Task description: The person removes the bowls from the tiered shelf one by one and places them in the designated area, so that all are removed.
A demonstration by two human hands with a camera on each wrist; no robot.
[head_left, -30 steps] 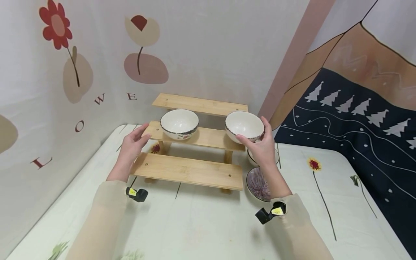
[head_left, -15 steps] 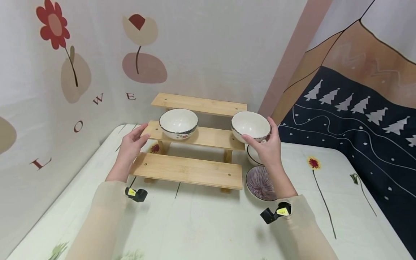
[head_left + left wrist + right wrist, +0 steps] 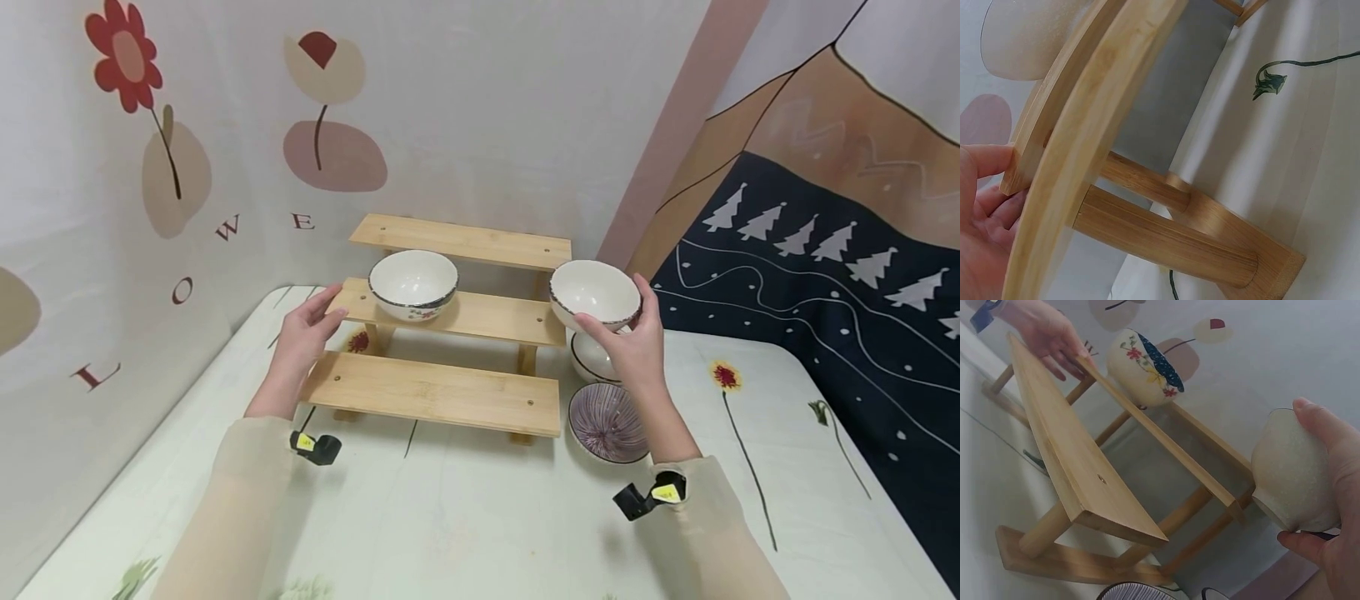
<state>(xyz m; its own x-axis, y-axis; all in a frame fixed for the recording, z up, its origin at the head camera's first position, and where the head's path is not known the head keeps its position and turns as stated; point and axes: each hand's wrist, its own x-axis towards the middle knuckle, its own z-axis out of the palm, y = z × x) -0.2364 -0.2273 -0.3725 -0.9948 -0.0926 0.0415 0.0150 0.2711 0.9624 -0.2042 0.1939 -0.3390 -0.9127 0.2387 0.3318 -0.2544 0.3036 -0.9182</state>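
Observation:
A three-tier wooden step shelf (image 3: pixel 435 392) stands on the table. My left hand (image 3: pixel 303 333) pinches the left end of its middle board (image 3: pixel 1029 150), thumb above and fingers beneath. On that board, toward the left, sits a white bowl (image 3: pixel 412 279) with a dark rim; the right wrist view shows flowers and a blue patch on its outside. My right hand (image 3: pixel 633 350) grips another white, dark-rimmed bowl (image 3: pixel 592 292) by its right side, thumb at the near rim. This bowl is held up just past the middle board's right end. Its outside looks plain cream in the right wrist view.
Below the held bowl, right of the shelf, is another white bowl (image 3: pixel 588 358), partly hidden. In front of it lies a purple-striped dish (image 3: pixel 607 421). A flower-print cloth (image 3: pixel 450 517) covers the table. Printed curtains (image 3: pixel 487 108) hang close behind the shelf.
My right hand has moved the held bowl rightward and slightly down in view, from over the middle board to beyond its right end. The left hand and the shelf have stayed in place.

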